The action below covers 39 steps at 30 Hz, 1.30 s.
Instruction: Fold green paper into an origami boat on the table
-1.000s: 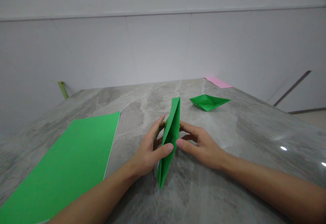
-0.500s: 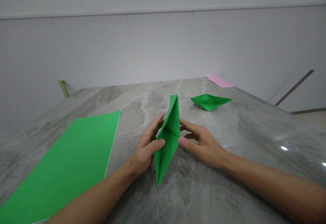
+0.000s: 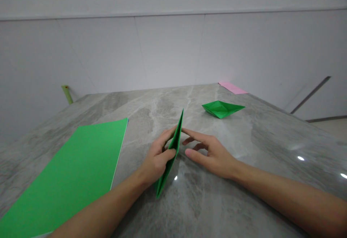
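Wall (image 3: pixel 168 53): pale and plain, filling the back from side to side; a thin ledge line runs across it, with faint seams below.
Table (image 3: pixel 227 205): grey, marbled and glossy, spreading from the near edge back to the wall; small bright reflections show on the right side.
Green sheet (image 3: pixel 70 169): flat at the left of the table, a pale line along its right edge; the left forearm crosses its near corner.
Left hand (image 3: pixel 157 158): gripping the fold, thumb over its near opening, fingers on the far side, partly hidden from me.
Right hand (image 3: pixel 213 155): open and loosely curved, gripping nothing; the index fingertip is at the fold's right side, whether touching I cannot tell; the thumb is apart from it.
Fold (image 3: pixel 176 140): green paper, between the hands at the middle of the table; narrow, pointed at both ends, slanting, one tip up and away, the other low and near; its long opening is slim and dark inside; whether the low tip meets the table I cannot tell.
Boat (image 3: pixel 222 109): green folded paper, beyond the right hand, resting on the table, pointed ends left and right.
Pink sheet (image 3: pixel 232 87): flat at the far right corner, near the wall.
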Motion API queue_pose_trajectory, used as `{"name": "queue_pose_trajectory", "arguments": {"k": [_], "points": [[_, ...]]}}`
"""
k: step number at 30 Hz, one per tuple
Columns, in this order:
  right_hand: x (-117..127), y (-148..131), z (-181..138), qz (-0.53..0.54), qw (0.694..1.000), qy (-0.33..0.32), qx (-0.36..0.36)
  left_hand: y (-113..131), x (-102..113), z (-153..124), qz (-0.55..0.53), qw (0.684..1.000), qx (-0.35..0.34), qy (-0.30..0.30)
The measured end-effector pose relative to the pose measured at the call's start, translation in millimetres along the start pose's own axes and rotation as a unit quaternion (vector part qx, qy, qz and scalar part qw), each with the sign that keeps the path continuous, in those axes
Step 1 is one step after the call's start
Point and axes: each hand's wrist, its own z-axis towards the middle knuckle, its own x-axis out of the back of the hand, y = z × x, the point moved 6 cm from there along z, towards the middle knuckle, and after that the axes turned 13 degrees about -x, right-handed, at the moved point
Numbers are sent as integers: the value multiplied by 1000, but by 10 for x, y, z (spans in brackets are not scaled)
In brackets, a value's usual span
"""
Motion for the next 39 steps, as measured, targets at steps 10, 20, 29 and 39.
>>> {"name": "queue_pose_trajectory", "arguments": {"k": [10, 20, 29, 39], "points": [[-64, -32, 10, -13, 999, -35, 24, -56, -67, -21, 87, 996, 12, -8], [-86, -103, 7, -50, 996, -47, 49, -122, -11, -16, 127, 991, 35, 31], [-63, -138, -5, -77, 994, -27, 74, -80, 23, -8, 144, 989, 23, 38], [-54, -121, 16, -94, 992, -19, 82, -100, 39, -9, 158, 985, 55, 42]]}}
